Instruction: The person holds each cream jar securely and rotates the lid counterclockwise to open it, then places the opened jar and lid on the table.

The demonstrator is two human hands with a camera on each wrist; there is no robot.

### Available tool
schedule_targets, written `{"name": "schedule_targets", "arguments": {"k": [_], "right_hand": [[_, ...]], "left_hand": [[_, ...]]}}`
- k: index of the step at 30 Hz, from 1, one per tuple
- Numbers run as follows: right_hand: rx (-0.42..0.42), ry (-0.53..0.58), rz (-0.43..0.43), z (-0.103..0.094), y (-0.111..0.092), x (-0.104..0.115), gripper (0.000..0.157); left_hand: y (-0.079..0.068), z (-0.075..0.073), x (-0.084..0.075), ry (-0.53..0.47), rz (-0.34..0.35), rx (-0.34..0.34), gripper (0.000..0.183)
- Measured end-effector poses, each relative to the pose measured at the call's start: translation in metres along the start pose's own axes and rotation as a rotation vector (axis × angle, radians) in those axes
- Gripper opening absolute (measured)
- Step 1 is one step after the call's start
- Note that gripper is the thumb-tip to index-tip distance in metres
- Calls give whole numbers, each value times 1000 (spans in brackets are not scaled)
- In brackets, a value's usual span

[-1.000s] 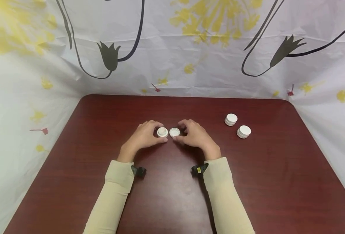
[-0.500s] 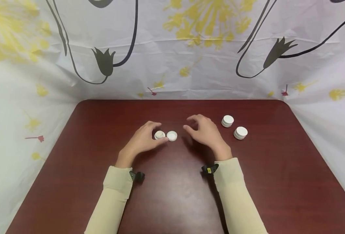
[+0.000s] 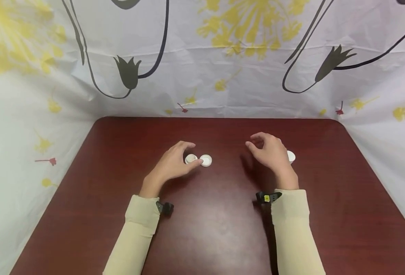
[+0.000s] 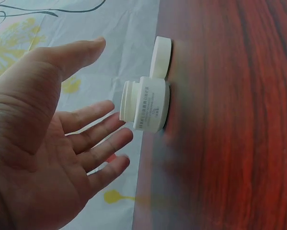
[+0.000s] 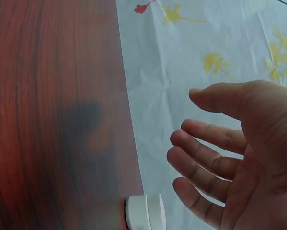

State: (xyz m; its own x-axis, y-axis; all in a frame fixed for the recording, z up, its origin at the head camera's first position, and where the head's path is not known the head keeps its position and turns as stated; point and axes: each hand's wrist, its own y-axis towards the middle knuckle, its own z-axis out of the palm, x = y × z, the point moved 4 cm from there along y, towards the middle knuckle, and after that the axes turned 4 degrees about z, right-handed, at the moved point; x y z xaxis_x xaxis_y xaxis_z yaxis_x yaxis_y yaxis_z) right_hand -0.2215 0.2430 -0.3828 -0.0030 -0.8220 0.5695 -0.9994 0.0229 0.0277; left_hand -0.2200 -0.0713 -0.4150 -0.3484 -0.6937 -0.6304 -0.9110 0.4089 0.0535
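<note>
A small white jar without its lid stands on the table, its threaded neck and printed label showing in the left wrist view. Beside it the white lid lies with its hollow side up. My left hand hovers around the jar, thumb and fingers spread apart and gripping nothing. Farther right, my right hand hangs above the table with relaxed fingers and an empty palm. Behind that hand a closed white jar is partly visible; another jar seen earlier is hidden in the head view.
The dark red wooden table has rounded far corners. A white cloth with yellow and grey flower prints hangs around its back and sides. At the bottom of the right wrist view a lidded white jar stands on the table.
My right hand has let go of the lid and moved right, to the closed jars, now covering one of them. My left hand has loosened from the open jar and stays around it.
</note>
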Motion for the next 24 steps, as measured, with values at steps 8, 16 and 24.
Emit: {"name": "schedule_targets", "arguments": {"k": [8, 16, 24], "right_hand": [[-62, -44, 37, -17, -6, -19, 44], [-54, -77, 84, -28, -4, -39, 52], [-42, -64, 122, -30, -7, -54, 50]], "left_hand": [[5, -7, -5, 20, 24, -24, 66], [5, -10, -11, 21, 52, -91, 60], [5, 5, -19, -2, 83, -122, 57]]}}
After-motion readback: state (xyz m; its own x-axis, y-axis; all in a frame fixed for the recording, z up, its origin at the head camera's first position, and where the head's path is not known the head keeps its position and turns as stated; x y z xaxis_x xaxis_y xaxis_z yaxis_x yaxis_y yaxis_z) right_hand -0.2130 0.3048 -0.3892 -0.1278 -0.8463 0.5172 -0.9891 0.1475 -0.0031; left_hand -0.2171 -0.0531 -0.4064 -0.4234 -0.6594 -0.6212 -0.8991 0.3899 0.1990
